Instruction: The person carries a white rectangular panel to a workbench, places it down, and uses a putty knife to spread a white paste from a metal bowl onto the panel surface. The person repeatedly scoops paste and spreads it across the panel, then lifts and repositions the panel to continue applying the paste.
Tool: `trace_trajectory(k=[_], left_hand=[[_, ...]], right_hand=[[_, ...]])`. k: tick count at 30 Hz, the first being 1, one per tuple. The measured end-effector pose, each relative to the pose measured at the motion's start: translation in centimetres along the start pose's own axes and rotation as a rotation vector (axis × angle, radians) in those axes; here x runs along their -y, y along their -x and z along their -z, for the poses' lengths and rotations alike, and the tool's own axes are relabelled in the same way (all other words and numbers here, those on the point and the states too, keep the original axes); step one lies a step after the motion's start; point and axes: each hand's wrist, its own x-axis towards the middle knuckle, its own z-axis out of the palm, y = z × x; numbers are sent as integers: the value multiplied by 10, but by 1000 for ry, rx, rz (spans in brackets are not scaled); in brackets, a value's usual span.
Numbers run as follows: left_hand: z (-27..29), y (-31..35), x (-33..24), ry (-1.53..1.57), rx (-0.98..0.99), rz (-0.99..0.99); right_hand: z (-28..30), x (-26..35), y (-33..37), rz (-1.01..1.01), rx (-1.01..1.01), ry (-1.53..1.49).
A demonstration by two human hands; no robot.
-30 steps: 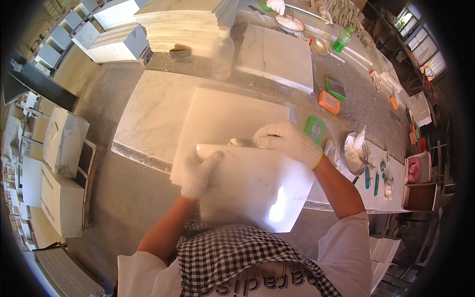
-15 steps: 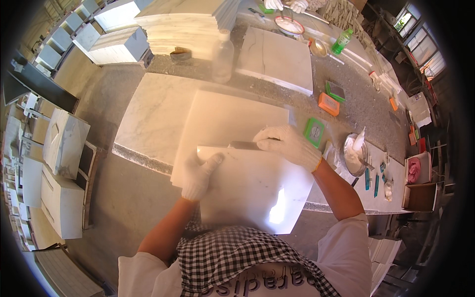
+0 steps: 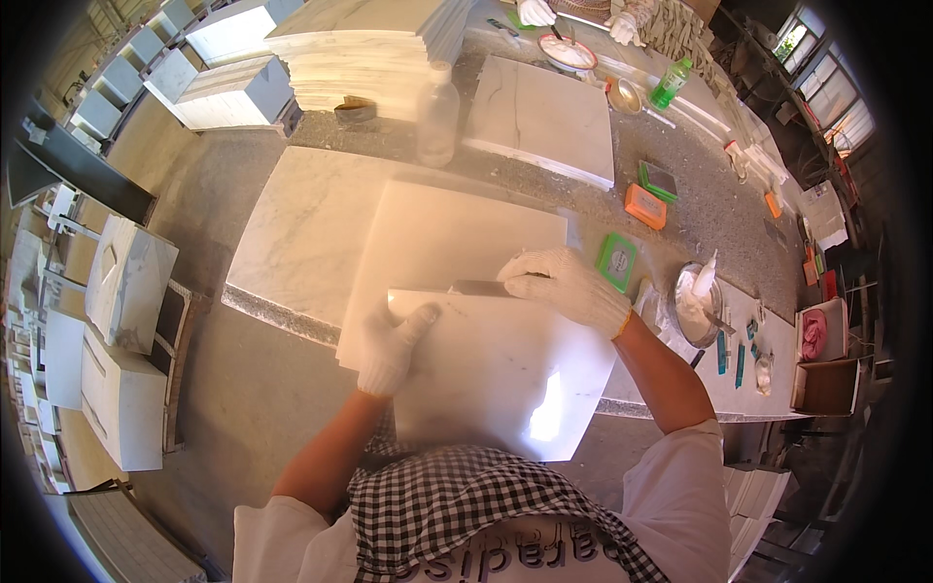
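A glossy white marble tile [image 3: 486, 364] is tilted up toward me, with light glaring off its lower right. My left hand [image 3: 389, 355], in a white glove, grips its upper left corner, thumb on the polished face. At the tile's top edge, my gloved right hand [image 3: 569, 287] pinches a flat grey scraper [image 3: 478, 288], its blade lying along that edge. The fingertips hide the scraper's other end. Behind the held tile, another pale slab [image 3: 457, 223] lies on a larger marble slab [image 3: 301, 209].
To the right stand a metal bowl of white paste [image 3: 695, 316], a green box [image 3: 616, 260] and an orange box [image 3: 645, 206]. A cloudy bottle [image 3: 438, 117] rises beyond the slabs, near stacked tiles [image 3: 360, 53]. Across the bench, another person's gloved hands [image 3: 622, 27] work near a red-rimmed bowl [image 3: 568, 52].
My hands, the tile and the scraper hold nearly the same places. Across the bench, one of the other person's gloved hands has moved right, away from the red-rimmed bowl.
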Motion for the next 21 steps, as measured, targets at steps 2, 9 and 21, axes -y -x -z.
trace_trajectory(k=[2,9,21], left_hand=[[0,0,0,-2,-1,19],[0,0,-3,-25,9,21],[1,1,-2,-65,-17,32]], right_hand=[[0,-1,0,-9,0,8],[0,-1,0,23,-13,-4],[3,2,4,-37,-2,-38]])
